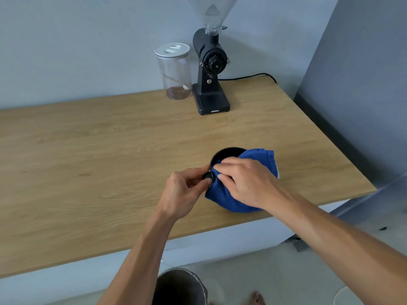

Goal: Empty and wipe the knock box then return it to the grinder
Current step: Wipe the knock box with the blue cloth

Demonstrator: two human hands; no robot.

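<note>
The black round knock box (226, 153) sits near the front right of the wooden counter (110, 150), largely wrapped in a blue cloth (231, 201). My left hand (187, 190) pinches the box's short black handle on its left side. My right hand (244, 179) presses the cloth over the box's near rim, fingers curled into the fabric. The black grinder (210, 69) with a clear hopper stands at the back of the counter, its base platform bare.
A clear jar (175, 71) with a white lid and some coffee in its bottom stands left of the grinder. The grinder's black cable (248, 77) trails right along the wall. A dark bin (179, 287) stands on the floor below the counter's front edge.
</note>
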